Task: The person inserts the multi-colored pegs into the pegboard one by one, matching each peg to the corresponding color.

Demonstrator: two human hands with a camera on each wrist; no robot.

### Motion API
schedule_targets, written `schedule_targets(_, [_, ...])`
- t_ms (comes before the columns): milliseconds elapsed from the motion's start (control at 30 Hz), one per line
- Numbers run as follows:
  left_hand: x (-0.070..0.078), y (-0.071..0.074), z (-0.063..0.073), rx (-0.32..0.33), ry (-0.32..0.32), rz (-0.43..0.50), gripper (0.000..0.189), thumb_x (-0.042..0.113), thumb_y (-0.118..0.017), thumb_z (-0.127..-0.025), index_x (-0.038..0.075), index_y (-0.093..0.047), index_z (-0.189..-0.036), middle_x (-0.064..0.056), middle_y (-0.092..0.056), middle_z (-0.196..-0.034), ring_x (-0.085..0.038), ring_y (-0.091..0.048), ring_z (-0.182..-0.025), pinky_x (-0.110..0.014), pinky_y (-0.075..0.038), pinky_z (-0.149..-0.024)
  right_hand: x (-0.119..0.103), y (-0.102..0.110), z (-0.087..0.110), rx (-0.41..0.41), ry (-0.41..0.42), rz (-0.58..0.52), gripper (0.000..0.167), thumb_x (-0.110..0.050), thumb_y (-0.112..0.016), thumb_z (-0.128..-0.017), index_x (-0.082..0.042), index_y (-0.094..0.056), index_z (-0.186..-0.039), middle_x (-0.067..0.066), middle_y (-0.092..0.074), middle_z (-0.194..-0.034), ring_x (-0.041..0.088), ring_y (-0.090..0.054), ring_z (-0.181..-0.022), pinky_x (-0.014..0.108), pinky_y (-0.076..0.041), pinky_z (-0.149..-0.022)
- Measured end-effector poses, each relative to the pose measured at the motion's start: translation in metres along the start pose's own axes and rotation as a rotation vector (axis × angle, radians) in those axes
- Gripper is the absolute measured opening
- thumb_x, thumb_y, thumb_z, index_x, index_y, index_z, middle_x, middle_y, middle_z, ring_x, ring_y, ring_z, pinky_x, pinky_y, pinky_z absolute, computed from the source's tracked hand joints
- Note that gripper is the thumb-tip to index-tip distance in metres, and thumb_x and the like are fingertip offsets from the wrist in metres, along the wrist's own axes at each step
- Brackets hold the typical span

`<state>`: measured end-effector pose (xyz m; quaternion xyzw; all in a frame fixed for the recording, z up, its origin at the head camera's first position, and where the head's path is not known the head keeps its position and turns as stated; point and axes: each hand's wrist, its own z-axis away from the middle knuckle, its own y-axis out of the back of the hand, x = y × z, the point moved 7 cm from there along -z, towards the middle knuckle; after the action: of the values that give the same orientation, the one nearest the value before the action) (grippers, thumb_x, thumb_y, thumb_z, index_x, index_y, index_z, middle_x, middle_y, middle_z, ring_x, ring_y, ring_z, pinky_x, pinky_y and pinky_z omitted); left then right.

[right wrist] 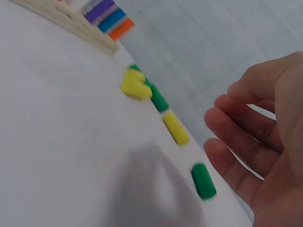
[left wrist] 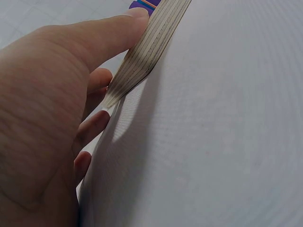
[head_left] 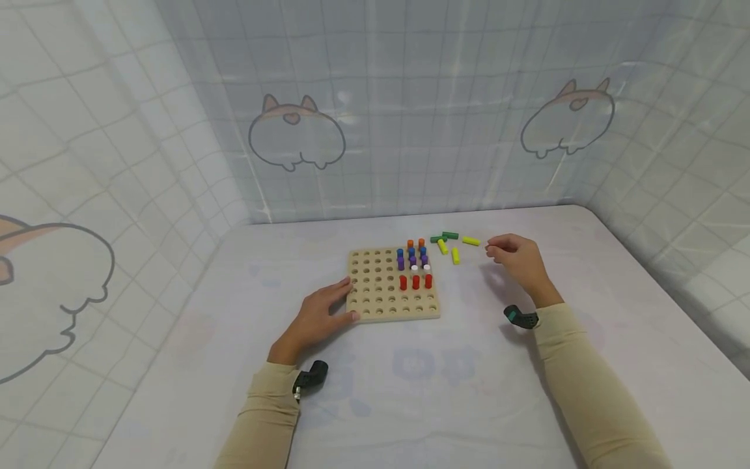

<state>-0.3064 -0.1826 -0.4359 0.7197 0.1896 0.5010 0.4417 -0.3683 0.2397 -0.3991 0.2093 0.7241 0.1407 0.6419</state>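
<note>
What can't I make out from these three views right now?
- Head view: the loose green peg nearest the right hand, apparently hidden behind that hand.
- Right wrist view: where one of the two bunched yellow pegs ends and the other begins, lost in blur.
- Left wrist view: most of the board, cut off by the picture's top edge.

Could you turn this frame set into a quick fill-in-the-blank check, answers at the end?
1. The person's ____ hand touches the pegboard.
2. The standing pegs nearest the person are coloured ____.
3. The loose pegs on the table are yellow and ____.
4. The head view shows ____ white pegs.

Missing words: left; red; green; two.
</note>
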Motion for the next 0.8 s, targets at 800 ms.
schedule_targets(800, [-0.005, -0.004, 0.000, -0.005, 0.017, 0.004, 0.075, 0.048, -0.069, -0.092, 0.012, -0.044, -0.153, 0.001, -0.034, -0.161, -0.032, -0.033, -0.145, -0.056, -0.026, -0.116, 0.045, 0.019, -0.019, 0.088, -0.076, 0.220, 0.031, -0.023, -0.063, -0.100, -0.001, -0.067, -0.120, 0.018, -0.066, -0.114, 0.032, -0.057, -0.106, 0.042, -0.047, -0.086])
